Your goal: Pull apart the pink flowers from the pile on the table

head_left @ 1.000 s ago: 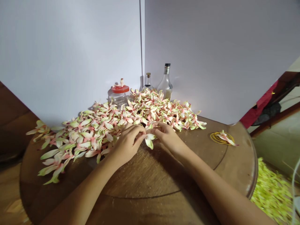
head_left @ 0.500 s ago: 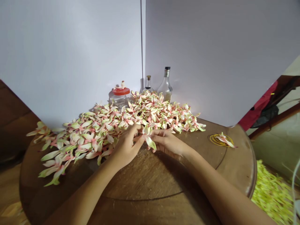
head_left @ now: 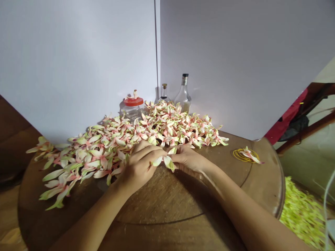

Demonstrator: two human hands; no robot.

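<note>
Between my two hands, just above the round wooden table (head_left: pixel 157 205), is a pale green and white flower (head_left: pixel 165 161) with pink at its middle. My left hand (head_left: pixel 142 164) is closed, its fingers bent over the flower's left side. From the other side my right hand (head_left: pixel 187 158) pinches the flower between thumb and fingers; some fingertips are hidden. Right behind both hands spreads a large heap of similar pink, white and green flowers (head_left: pixel 167 127), running down to the table's left side.
Behind the heap stand a clear jar with a red lid (head_left: pixel 133 101), a small corked bottle (head_left: pixel 164 93) and a taller bottle (head_left: pixel 184 94). White panels (head_left: pixel 235 62) rise behind. Yellow rings (head_left: pixel 246 156) with one flower lie at right. Yellow-green pieces (head_left: pixel 300 212) cover the floor.
My left hand has turned over, its fingers now across the flower rather than thumb uppermost. The flower has rotated, showing more spread petals. The view has shifted slightly.
</note>
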